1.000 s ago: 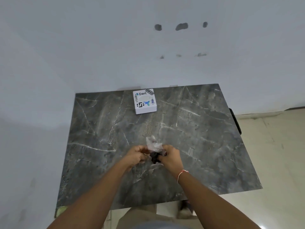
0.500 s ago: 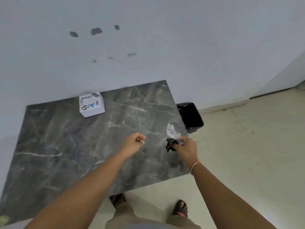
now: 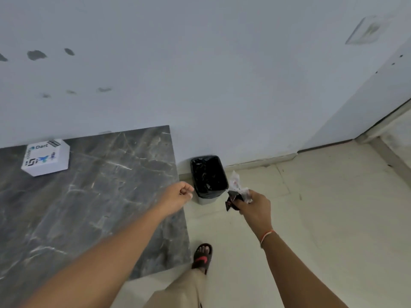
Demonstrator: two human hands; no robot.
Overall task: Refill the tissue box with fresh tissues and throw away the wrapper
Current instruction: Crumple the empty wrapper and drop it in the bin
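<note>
My right hand (image 3: 255, 204) grips a crumpled clear and black wrapper (image 3: 236, 190), held in the air just right of the bin's rim. The bin (image 3: 209, 176) is small, lined with a black bag, and stands on the floor against the wall beside the table's right edge. My left hand (image 3: 178, 196) is curled into a loose fist with nothing in it, hovering over the table's right edge. The white tissue box (image 3: 45, 157) with blue and black print sits at the far left of the dark marble table (image 3: 100, 196), near the wall.
Pale floor tiles (image 3: 322, 218) spread to the right of the table. My sandalled foot (image 3: 202, 257) stands close to the table's front right corner. A white wall runs behind the table and bin, with a corner at the right.
The view has swung right. My right hand has carried the wrapper off the table to beside the bin. My left hand let go of it and stays closed over the table edge.
</note>
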